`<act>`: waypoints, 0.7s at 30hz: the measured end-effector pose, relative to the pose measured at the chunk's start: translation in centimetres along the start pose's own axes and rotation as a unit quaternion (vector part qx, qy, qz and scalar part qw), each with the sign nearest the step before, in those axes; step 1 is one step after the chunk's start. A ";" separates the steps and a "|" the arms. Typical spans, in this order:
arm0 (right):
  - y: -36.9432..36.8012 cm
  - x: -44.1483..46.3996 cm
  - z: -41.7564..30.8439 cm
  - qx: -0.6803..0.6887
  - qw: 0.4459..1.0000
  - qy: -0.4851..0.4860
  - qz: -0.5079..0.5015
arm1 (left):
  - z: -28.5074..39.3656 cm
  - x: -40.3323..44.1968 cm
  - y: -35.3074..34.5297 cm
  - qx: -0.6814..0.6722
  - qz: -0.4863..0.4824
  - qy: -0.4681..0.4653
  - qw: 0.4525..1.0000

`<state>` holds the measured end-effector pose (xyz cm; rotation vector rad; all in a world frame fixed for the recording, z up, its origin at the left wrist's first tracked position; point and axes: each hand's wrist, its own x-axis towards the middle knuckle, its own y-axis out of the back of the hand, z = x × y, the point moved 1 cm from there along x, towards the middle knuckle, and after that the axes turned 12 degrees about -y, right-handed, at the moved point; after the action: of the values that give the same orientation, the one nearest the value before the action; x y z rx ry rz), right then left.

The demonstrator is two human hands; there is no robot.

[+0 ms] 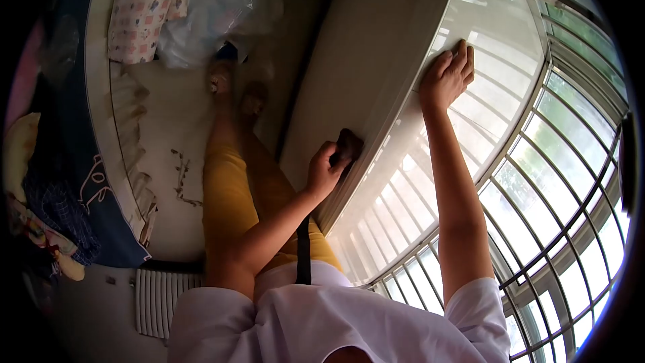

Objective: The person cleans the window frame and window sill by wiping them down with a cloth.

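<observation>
My left hand (pixel 324 173) is closed around a dark brown, bunched cloth (pixel 348 146). It presses the cloth against the pale front panel just below the edge of the windowsill (pixel 484 60). Higher up in the head view, my right hand (pixel 449 75) rests on the glossy white sill near its edge. Its fingers are stretched out and a little bent, and nothing shows in them. The palm side of the right hand is hidden.
Barred windows (pixel 557 154) curve along the right. At the left lies a bed with dark blue bedding (pixel 111 181) and heaped clothes. A clear plastic bag (pixel 222 7) and a pink patterned pillow (pixel 144 17) are at the top. A white radiator (pixel 164 302) stands at lower left.
</observation>
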<state>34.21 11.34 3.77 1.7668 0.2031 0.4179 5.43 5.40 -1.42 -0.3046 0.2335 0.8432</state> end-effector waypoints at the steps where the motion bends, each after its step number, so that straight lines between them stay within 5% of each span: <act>1: -0.1 0.0 0.1 -0.002 1.000 0.009 0.002 | -0.1 0.1 0.0 0.014 0.007 -0.004 1.000; 10: 0.2 -0.1 0.1 -0.021 1.000 0.003 -0.004 | 4.2 19.1 -4.4 0.078 0.075 -0.196 0.975; 14: 0.6 -0.1 -0.1 -0.019 0.999 -0.018 -0.022 | 3.6 25.2 -5.7 0.062 0.017 -0.162 0.985; 21: 0.3 -0.2 0.0 -0.010 0.999 -0.035 -0.019 | 3.7 9.0 -0.5 -0.087 -0.044 -0.049 0.994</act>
<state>34.00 11.21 4.04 1.7516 0.1820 0.3294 11.96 12.68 -0.75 -0.4333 0.0546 0.7902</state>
